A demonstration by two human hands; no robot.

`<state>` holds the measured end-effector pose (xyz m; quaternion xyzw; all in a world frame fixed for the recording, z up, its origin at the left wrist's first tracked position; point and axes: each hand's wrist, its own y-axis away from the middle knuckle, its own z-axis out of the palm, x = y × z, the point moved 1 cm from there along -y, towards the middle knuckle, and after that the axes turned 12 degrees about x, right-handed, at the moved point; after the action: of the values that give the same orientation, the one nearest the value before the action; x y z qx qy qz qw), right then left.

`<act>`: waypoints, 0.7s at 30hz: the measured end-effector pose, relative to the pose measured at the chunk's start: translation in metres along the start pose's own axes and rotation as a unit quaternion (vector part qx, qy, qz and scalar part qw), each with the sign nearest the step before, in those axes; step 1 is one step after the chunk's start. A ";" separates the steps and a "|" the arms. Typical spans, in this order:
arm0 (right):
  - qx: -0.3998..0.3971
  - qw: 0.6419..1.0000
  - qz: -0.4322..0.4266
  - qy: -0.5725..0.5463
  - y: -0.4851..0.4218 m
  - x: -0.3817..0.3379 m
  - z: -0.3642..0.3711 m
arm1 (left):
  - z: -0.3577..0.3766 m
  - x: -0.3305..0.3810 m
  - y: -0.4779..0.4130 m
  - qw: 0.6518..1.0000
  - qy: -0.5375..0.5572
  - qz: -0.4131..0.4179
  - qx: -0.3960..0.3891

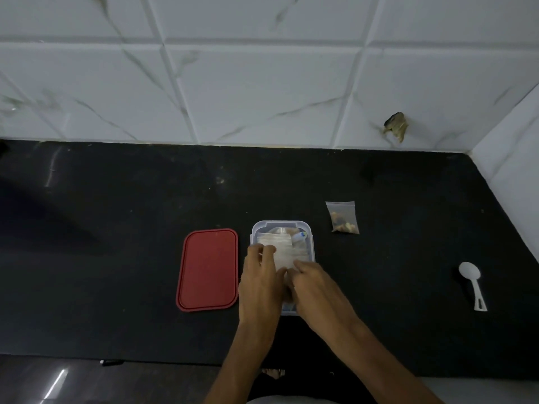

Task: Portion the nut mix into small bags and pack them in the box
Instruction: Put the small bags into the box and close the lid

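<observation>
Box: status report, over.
Both busy: left hand and right hand grip bags in box. One filled bag outside, right of it. Red lid off, left. Nothing blocking.

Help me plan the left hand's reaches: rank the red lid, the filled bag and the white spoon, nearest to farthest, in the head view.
1. Red lid, just left of the left hand.
2. Filled bag, up and right, past the box.
3. White spoon, far right.
</observation>
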<state>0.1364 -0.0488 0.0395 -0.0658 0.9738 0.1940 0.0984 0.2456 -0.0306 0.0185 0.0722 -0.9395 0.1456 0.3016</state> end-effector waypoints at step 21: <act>-0.230 0.964 0.126 -0.044 -0.043 -0.005 0.033 | -0.008 0.004 -0.014 0.916 -0.234 0.100 -0.311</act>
<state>0.1534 -0.0745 -0.0048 0.0455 0.8982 0.4259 0.0983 0.2495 -0.0415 0.0299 -0.0881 -0.9833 -0.1457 0.0641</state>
